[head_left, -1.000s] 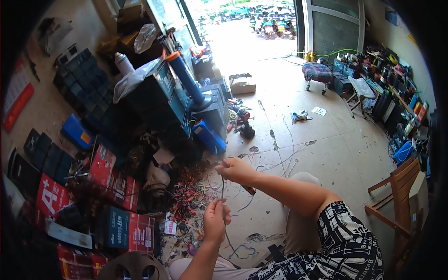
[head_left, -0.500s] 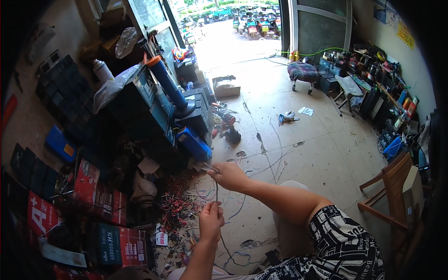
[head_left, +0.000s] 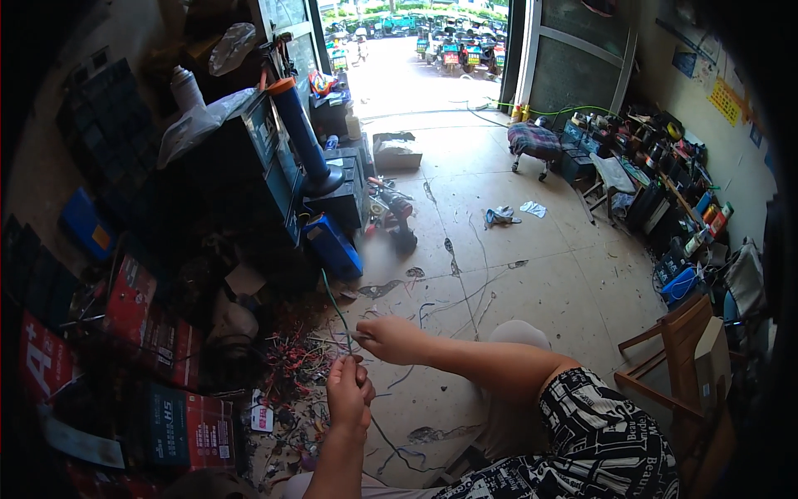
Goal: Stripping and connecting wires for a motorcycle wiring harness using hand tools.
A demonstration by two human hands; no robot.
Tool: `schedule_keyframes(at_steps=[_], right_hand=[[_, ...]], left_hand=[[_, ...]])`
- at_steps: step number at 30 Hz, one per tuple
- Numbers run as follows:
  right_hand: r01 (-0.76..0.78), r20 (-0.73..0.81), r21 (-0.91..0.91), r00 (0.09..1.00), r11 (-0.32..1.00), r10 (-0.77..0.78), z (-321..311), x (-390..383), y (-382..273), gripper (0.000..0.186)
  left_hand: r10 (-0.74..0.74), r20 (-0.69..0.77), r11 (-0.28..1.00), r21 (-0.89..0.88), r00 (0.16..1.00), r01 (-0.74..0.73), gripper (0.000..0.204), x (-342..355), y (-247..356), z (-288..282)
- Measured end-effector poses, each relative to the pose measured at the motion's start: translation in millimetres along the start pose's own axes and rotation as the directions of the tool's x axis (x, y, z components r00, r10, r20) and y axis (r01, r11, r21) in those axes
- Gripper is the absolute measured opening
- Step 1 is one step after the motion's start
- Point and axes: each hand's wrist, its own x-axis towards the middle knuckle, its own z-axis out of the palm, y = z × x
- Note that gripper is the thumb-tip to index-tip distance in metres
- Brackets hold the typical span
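1. Grip, left hand (head_left: 349,391): pinched closed on thin green plastic-sheathed wire (head_left: 339,311), gently curved, tip free above the fingers, remainder trailing below.
2. Grip, right hand (head_left: 389,339): fingers curled, just beside the wire; whether it holds anything, cannot tell.
3. Rectangular red-and-teal box (head_left: 204,434), left: white printed lettering.
4. Black-and-white fabric sleeve (head_left: 594,416): letter-printed.
5. Tangled reddish wire scraps (head_left: 291,358), on pale tiled floor (head_left: 540,308).

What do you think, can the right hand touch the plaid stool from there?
Probably not: the right hand is down by the green wire, and a wide stretch of tiled floor separates it from the plaid stool.
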Motion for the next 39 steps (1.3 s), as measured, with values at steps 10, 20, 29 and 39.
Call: schedule_keyframes(at_steps=[10,20,29,39], right_hand=[[0.115,0.069,-0.366,0.993,0.923,-0.096,-3.2,-6.0,-4.6,0.014],[0.124,0.077,-0.354,0.992,0.927,-0.103,5.8,-3.4,-11.0,0.022],[0.075,-0.010,-0.387,0.996,0.919,-0.085,7.4,-5.7,-13.8,0.022],[0.097,0.019,-0.505,0.995,0.858,-0.101,14.5,-0.6,-5.2,0.021]], left_hand=[[0.045,0.021,0.998,0.043,0.999,-0.046,0.004,3.6,-1.6,10.8],[0.001,0.048,0.998,-0.059,0.999,0.002,0.009,-1.3,0.9,4.0],[-0.069,0.022,0.992,-0.107,0.997,0.071,0.010,-6.3,-4.5,8.7],[-0.101,-0.018,0.990,-0.101,0.995,0.099,0.012,-12.0,-9.3,13.0]])
